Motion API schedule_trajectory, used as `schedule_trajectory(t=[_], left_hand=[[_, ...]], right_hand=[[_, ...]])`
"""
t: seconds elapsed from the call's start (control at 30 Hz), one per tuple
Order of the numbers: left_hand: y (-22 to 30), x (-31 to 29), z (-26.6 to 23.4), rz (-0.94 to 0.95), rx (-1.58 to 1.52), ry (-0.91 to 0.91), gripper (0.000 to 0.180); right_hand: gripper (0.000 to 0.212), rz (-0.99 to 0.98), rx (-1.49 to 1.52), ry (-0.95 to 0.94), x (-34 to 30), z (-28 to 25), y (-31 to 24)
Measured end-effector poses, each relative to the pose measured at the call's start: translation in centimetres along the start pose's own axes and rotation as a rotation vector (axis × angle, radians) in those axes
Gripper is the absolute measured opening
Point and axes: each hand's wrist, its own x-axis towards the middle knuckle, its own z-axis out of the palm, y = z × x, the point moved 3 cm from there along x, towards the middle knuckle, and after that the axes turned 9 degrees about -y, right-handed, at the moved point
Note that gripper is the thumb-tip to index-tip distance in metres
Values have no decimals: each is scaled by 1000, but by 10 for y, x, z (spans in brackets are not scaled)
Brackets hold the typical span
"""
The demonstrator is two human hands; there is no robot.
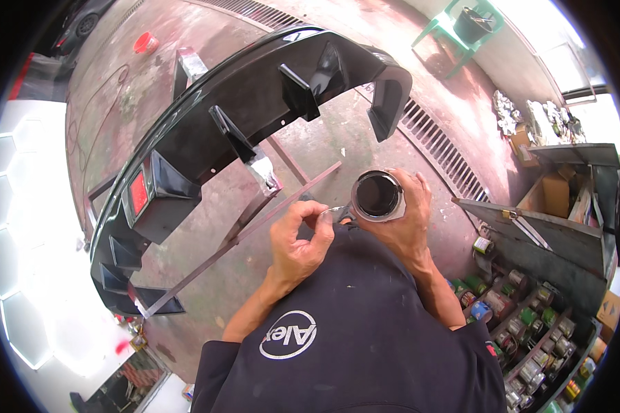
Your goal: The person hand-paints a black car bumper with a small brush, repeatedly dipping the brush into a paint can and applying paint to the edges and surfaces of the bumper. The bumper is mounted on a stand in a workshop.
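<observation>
Shirt: the person's dark shirt (365, 323) fills the near middle, a pale printed emblem on its chest.
Left hand: the left hand (302, 237) pinches a thin shiny piece (335, 209) between thumb and forefinger, just left of the can; what it is, I cannot make out.
Right hand: the right hand (408, 217) grasps the can from its right side, fingers partly hidden behind it.
Can: the open can (356, 204) is held up in front of the chest, its mouth toward the viewer; dark contents show within, their depth hard to judge.
Tin rack: at near right, a rack (541, 341) holds rows of tins, many stained; the picture's dark rim cuts some off.
Panel: left of the hands, a glossy black finned panel (203, 124) rests on a metal stand (203, 275), which it partly hides.
Cabinet: at right, a metal cabinet (558, 230) holds a cardboard box (556, 193).
Far buckets: a red bucket (145, 43) stands far left; a dark one (472, 26) sits on a green chair (455, 38) far right, contents unclear.
Car: far left, a dark car (83, 19), cut off.
</observation>
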Motion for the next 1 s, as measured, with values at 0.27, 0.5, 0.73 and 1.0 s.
schedule_trajectory(t=[0.27,0.5,0.73,1.0], left_hand=[[-31,24,-18,0,-34,9,14],[-30,66,-16,-75,-172,47,9],[-24,144,4,-109,-249,200,8],[-20,232,69,-206,-219,283,7]], right_hand=[[90,91,21,48,17,9,6],[92,175,46,89,36,7,33],[94,233,124,68,107,-10,87],[90,-39,76,-2,227,-33,167]])
